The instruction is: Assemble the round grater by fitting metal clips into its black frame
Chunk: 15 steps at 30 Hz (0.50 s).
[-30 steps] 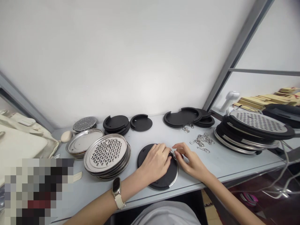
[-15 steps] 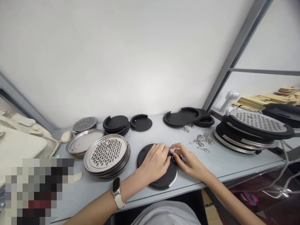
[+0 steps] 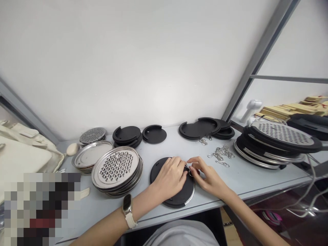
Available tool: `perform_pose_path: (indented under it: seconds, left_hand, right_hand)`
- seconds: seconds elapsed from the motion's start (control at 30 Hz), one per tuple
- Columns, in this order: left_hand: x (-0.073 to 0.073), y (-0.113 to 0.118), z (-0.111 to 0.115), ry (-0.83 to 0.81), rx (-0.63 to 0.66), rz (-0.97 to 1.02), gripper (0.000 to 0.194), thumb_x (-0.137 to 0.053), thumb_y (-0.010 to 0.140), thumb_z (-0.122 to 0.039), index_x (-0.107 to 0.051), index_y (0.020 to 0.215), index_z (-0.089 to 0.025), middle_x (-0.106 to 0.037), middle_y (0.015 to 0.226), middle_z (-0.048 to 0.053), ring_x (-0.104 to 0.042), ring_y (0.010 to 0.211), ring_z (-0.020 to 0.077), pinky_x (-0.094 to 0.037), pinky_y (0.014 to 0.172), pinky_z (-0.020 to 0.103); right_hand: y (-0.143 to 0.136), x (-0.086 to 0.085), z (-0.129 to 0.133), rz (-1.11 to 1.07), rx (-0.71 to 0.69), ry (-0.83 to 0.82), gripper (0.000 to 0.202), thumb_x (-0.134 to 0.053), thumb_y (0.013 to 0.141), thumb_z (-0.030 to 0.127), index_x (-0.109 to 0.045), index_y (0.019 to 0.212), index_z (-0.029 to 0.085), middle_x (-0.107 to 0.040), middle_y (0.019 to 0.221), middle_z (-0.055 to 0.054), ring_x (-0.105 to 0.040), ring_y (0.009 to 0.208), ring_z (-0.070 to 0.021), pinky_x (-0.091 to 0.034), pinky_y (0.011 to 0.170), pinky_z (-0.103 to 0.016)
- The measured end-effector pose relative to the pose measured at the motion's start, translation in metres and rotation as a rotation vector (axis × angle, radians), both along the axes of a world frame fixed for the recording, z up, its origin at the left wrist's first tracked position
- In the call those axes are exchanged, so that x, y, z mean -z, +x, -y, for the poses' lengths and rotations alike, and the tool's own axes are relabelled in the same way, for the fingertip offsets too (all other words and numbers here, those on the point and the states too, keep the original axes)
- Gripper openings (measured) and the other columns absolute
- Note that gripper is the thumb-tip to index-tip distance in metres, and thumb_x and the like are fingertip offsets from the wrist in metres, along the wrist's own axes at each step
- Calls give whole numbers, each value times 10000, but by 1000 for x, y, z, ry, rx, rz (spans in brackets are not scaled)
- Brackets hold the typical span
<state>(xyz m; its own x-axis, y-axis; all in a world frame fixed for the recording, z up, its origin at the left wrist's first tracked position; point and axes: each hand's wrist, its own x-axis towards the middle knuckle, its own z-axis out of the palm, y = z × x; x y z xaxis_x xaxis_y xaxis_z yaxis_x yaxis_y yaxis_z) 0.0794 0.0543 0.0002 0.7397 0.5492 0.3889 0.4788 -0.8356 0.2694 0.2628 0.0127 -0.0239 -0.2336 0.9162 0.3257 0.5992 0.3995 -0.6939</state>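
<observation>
A black round holder (image 3: 156, 176), with a silvery metal edge showing at its lower right, lies flat on the table in front of me. My left hand (image 3: 171, 177) presses on it from above with fingers together, gripping near its right side. The thumb and forefinger of my right hand (image 3: 205, 176) pinch a small metal wire clip (image 3: 190, 170) at the holder's upper right edge. The clip is partly hidden by my fingertips. Behind my right hand lies a loose pile of similar wire clips (image 3: 222, 152).
Stacked metal grater discs (image 3: 116, 169) stand to the left, beside plain metal discs (image 3: 92, 153). More black holders (image 3: 128, 135) line the wall, others (image 3: 200, 128) farther right. A tall stack of assembled graters (image 3: 279, 136) fills the right side. A cream bag (image 3: 23, 153) is at far left.
My right forefinger has lifted slightly away from the clip, to the right. My left hand and the holder stay in place.
</observation>
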Motion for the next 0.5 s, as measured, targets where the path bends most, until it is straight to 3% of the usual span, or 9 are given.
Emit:
perform_pose_path:
  seconds: [0.5]
  left_hand:
    - [0, 0, 0, -16, -3, 3, 167, -467, 919, -155, -510, 1079, -175, -538, 946, 53, -522, 897, 225, -448, 812, 367]
  right_hand:
    - [-1, -2, 1, 10, 19, 26, 150, -333, 987, 260, -389, 1120, 220, -576, 719, 11, -536, 618, -148, -420, 600, -256]
